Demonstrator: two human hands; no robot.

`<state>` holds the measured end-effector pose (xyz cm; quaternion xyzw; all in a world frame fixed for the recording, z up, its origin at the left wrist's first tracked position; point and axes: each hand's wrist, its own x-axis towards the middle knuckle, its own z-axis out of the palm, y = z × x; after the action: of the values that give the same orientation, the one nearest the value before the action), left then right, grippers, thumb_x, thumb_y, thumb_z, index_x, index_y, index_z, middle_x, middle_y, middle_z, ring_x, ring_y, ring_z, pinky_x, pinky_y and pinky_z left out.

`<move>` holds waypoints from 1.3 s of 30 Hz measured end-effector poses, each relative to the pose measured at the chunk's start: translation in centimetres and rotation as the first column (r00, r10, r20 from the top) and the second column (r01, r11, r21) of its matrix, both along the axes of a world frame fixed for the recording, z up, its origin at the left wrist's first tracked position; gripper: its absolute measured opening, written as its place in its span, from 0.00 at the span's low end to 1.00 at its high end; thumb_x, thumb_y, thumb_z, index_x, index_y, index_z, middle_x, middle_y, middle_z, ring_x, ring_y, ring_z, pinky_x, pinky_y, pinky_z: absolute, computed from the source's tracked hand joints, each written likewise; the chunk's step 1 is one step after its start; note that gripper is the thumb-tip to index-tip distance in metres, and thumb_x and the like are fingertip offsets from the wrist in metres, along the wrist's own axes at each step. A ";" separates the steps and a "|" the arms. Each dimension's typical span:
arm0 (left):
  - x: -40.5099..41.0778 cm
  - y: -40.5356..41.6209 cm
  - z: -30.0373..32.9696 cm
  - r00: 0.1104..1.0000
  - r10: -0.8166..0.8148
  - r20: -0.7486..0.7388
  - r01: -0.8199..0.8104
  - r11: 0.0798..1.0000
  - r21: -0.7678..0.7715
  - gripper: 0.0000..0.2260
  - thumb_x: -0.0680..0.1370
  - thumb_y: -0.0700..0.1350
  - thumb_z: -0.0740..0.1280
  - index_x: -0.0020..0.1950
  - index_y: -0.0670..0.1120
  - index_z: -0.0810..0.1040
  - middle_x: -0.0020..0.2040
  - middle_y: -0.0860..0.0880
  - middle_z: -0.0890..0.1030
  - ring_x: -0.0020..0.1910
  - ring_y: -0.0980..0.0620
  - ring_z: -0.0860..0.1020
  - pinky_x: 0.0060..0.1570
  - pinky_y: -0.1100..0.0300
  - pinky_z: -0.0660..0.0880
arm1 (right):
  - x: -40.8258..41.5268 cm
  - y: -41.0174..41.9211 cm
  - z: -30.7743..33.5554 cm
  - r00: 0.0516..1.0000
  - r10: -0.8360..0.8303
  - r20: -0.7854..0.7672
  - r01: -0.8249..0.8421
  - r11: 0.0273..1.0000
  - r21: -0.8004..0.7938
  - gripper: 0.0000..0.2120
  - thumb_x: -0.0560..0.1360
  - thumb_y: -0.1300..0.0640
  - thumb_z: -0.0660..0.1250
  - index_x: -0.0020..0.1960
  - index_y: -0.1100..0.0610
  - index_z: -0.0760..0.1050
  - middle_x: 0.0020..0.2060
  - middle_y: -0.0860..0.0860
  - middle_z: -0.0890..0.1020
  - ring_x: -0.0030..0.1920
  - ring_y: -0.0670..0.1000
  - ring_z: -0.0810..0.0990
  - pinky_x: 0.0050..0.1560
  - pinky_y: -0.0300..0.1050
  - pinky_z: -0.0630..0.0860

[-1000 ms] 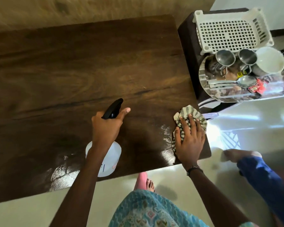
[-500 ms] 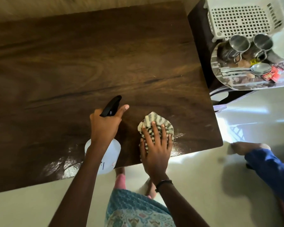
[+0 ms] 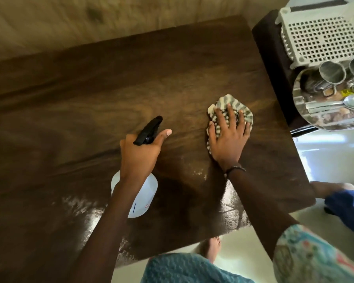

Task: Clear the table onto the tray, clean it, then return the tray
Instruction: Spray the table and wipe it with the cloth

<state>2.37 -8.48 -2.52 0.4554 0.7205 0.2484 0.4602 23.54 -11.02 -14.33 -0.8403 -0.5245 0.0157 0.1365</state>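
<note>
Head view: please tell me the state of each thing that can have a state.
Dark wooden table: cleared, wet sheen near the front edge.
Striped grey and cream cloth: crumpled, pressed flat on the table.
White spray bottle with black nozzle: held, nozzle pointing away.
Left hand: grips the bottle's neck.
Right hand: fingers spread, presses the cloth.
Round steel tray: loaded with steel cups and spoons.
White perforated plastic basket: contents cannot be seen.
</note>
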 end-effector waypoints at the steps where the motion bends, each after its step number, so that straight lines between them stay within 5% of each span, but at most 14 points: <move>1: -0.4 0.9 0.1 1.000 -0.011 0.000 0.011 1.000 0.002 0.20 0.67 0.59 0.74 0.43 0.43 0.81 0.38 0.41 0.82 0.36 0.54 0.80 0.27 0.76 0.68 | 0.0 1.5 0.1 1.000 -0.003 -0.002 0.003 1.000 -0.009 0.21 0.78 0.43 0.58 0.70 0.44 0.68 0.73 0.50 0.68 0.74 0.60 0.62 0.71 0.62 0.57; 9: -3.8 5.7 0.1 0.999 -0.031 0.009 0.031 0.996 0.078 0.20 0.67 0.59 0.74 0.37 0.41 0.79 0.34 0.40 0.81 0.25 0.57 0.75 0.25 0.74 0.69 | -2.8 14.1 0.8 0.999 0.007 -0.050 -0.013 0.992 -0.125 0.24 0.79 0.42 0.54 0.74 0.43 0.63 0.76 0.50 0.61 0.77 0.60 0.54 0.73 0.64 0.50; 13: -5.3 6.6 -0.2 0.999 -0.019 -0.031 0.022 0.996 0.087 0.20 0.66 0.59 0.74 0.38 0.42 0.80 0.32 0.42 0.81 0.25 0.57 0.76 0.24 0.74 0.68 | -7.8 16.0 1.3 0.968 0.246 -0.055 -0.251 0.959 -0.129 0.23 0.80 0.43 0.53 0.73 0.44 0.64 0.75 0.49 0.62 0.76 0.58 0.55 0.73 0.63 0.50; 19: -6.2 6.5 -0.1 0.998 0.060 -0.025 -0.059 0.998 0.039 0.18 0.66 0.59 0.75 0.39 0.44 0.81 0.32 0.45 0.82 0.23 0.61 0.74 0.25 0.69 0.69 | -9.2 9.1 1.3 0.802 0.596 -0.046 -0.596 0.794 -0.116 0.21 0.79 0.44 0.54 0.71 0.45 0.68 0.74 0.48 0.65 0.76 0.55 0.58 0.74 0.59 0.53; 25: -6.9 6.0 0.2 0.993 0.114 -0.010 -0.113 0.993 0.025 0.16 0.66 0.58 0.74 0.39 0.45 0.81 0.32 0.45 0.82 0.25 0.60 0.75 0.26 0.73 0.69 | -4.3 2.5 1.0 0.838 0.545 -0.015 -0.544 0.834 -0.094 0.20 0.79 0.44 0.57 0.70 0.45 0.69 0.74 0.48 0.65 0.77 0.54 0.57 0.74 0.58 0.57; 30: -9.0 5.8 1.0 0.984 0.179 0.015 -0.179 0.984 0.005 0.13 0.66 0.58 0.75 0.35 0.49 0.80 0.27 0.51 0.81 0.24 0.62 0.76 0.25 0.74 0.68 | -4.8 6.7 1.7 0.919 0.393 -0.037 -0.394 0.913 -0.104 0.23 0.79 0.42 0.53 0.72 0.45 0.66 0.75 0.48 0.64 0.76 0.56 0.57 0.73 0.61 0.57; 34: -11.8 6.1 1.4 0.978 0.208 0.034 -0.208 0.978 0.002 0.13 0.64 0.62 0.73 0.32 0.54 0.79 0.29 0.50 0.81 0.31 0.57 0.77 0.37 0.59 0.72 | -7.8 13.1 1.9 0.937 0.348 -0.034 -0.349 0.929 -0.118 0.23 0.79 0.43 0.53 0.73 0.45 0.65 0.75 0.49 0.64 0.76 0.59 0.58 0.73 0.63 0.54; 39: -15.6 7.1 1.7 0.957 0.277 0.084 -0.278 0.961 0.005 0.12 0.65 0.58 0.75 0.33 0.53 0.78 0.27 0.53 0.81 0.25 0.61 0.77 0.25 0.72 0.69 | -14.0 19.1 1.2 0.934 0.357 -0.019 -0.356 0.926 -0.125 0.23 0.79 0.42 0.54 0.73 0.44 0.64 0.75 0.49 0.63 0.76 0.59 0.57 0.74 0.64 0.51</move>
<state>-13.27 -1.34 -0.82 0.3429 0.7555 0.3351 0.4465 9.58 8.05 -13.08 -0.7379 -0.6667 0.0715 0.0768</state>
